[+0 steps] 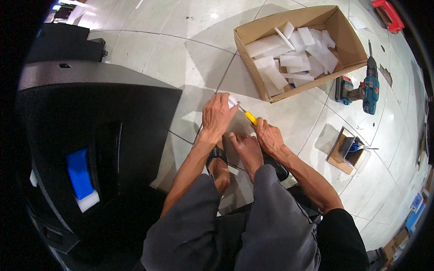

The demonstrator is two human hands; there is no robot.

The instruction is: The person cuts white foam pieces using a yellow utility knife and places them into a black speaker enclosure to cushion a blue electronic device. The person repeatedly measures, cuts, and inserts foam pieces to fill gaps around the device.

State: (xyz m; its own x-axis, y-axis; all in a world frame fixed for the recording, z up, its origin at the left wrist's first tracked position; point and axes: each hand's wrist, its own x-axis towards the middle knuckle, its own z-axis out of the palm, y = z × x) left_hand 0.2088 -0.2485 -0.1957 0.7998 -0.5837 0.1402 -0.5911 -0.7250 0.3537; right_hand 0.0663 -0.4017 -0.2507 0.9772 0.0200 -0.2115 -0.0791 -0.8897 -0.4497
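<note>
The left hand (217, 112) has its fingers curled around a small white foam piece (232, 101), just ahead of the bare foot (247, 151), and the right hand (270, 134) has its fingers wrapped around a yellow-handled tool (250, 118) that points at it. The foam piece looks light and soft, so it would probably squash or tear if squeezed hard; its sides, away from the tool, seem best to hold. More white pieces (296, 61) lie in the cardboard box (351, 49).

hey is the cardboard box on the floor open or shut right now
Open: nothing covers the top of the cardboard box, and the white pieces inside show plainly from above.
</note>
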